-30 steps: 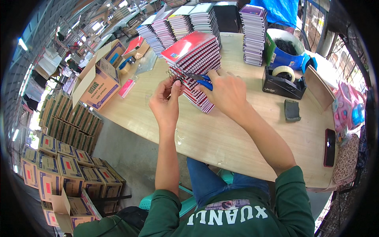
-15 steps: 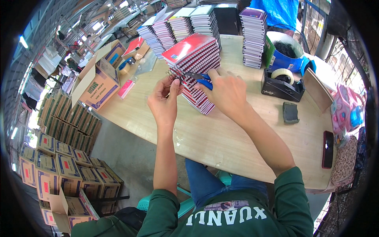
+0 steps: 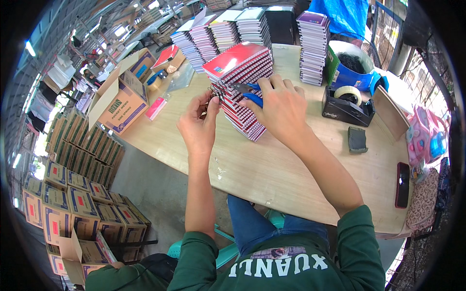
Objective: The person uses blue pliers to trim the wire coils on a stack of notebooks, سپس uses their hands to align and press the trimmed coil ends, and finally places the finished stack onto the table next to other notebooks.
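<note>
A tall stack of red-covered spiral notebooks (image 3: 238,60) stands on the table in front of me, its bound edges facing me. My right hand (image 3: 284,109) grips blue-handled pliers (image 3: 253,99), handles spread apart, with the dark jaws pointing left against the stack's near side. Close to the jaws, my left hand (image 3: 199,126) pinches a small bunch of dark, thin wire pieces (image 3: 216,91) between thumb and fingers. Whether the jaws touch a wire or a notebook's binding is too small to tell.
Several notebook stacks (image 3: 252,26) line the table's far side, with another stack (image 3: 313,48) to their right. A blue tub of dark wire (image 3: 352,63), a tape dispenser (image 3: 347,111), a dark block (image 3: 357,140) and a phone (image 3: 402,184) lie rightward. An open carton (image 3: 119,106) sits left.
The pliers' handles have spread wider in my right hand. My left hand has shifted slightly left, still pinching the wire pieces.
</note>
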Demonstrator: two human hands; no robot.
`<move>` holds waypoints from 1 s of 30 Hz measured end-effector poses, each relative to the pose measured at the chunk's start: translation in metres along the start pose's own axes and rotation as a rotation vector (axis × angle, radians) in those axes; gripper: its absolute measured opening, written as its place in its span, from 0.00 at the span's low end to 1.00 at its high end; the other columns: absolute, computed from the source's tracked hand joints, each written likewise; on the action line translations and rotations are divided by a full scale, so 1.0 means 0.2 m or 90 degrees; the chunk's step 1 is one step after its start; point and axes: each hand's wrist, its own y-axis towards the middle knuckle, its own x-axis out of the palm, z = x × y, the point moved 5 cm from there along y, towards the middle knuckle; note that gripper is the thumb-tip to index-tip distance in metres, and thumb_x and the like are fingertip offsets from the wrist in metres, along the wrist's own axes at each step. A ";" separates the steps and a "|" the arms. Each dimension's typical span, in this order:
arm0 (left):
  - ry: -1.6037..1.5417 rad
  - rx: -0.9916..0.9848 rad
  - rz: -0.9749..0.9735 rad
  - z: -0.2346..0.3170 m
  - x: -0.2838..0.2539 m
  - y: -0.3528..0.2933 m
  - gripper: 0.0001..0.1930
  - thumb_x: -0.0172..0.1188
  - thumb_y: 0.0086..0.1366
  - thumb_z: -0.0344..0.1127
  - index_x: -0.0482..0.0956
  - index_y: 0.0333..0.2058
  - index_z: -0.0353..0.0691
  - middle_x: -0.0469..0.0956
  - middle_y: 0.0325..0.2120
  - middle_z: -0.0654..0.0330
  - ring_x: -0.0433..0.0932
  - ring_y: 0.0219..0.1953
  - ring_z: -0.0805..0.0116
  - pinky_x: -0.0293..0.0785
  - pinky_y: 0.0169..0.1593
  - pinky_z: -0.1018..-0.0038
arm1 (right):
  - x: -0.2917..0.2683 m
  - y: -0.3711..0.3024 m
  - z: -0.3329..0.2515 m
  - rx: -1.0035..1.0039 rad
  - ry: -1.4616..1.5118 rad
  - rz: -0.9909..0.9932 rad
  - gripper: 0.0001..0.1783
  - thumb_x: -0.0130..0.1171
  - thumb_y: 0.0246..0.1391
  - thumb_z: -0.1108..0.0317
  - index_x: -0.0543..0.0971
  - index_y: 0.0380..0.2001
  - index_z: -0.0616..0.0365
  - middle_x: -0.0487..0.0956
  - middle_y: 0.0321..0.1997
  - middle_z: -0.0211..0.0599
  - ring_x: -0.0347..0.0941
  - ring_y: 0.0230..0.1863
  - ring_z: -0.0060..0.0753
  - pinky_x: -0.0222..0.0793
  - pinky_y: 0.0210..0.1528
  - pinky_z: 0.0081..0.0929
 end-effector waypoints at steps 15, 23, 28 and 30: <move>0.022 0.093 0.045 0.05 -0.01 0.05 0.09 0.66 0.62 0.29 0.85 0.41 0.35 0.84 0.29 0.58 0.80 0.28 0.78 0.74 0.31 0.80 | -0.05 0.03 -0.03 -0.036 -0.014 0.071 0.24 0.67 0.48 0.45 0.79 0.35 0.56 0.79 0.37 0.36 0.78 0.40 0.41 0.69 0.37 0.42; 0.022 0.100 0.050 0.04 0.00 0.04 0.10 0.67 0.62 0.28 0.85 0.42 0.34 0.84 0.30 0.58 0.80 0.29 0.78 0.73 0.31 0.81 | 0.04 0.10 0.00 0.031 0.078 -0.148 0.25 0.67 0.48 0.45 0.80 0.33 0.58 0.79 0.31 0.40 0.79 0.34 0.45 0.72 0.37 0.40; -0.159 -0.059 0.059 0.00 -0.03 -0.01 0.12 0.64 0.65 0.27 0.82 0.45 0.27 0.83 0.36 0.54 0.82 0.36 0.72 0.81 0.41 0.78 | -0.11 0.08 0.14 0.027 0.222 -0.031 0.26 0.67 0.50 0.44 0.82 0.35 0.59 0.80 0.30 0.38 0.79 0.31 0.42 0.72 0.36 0.37; -0.230 -0.125 0.023 0.01 0.05 -0.10 0.13 0.63 0.66 0.27 0.80 0.46 0.25 0.82 0.39 0.53 0.83 0.38 0.70 0.82 0.45 0.77 | -0.19 0.01 0.40 0.107 0.417 0.032 0.27 0.63 0.55 0.45 0.81 0.42 0.61 0.79 0.30 0.34 0.77 0.31 0.37 0.71 0.37 0.36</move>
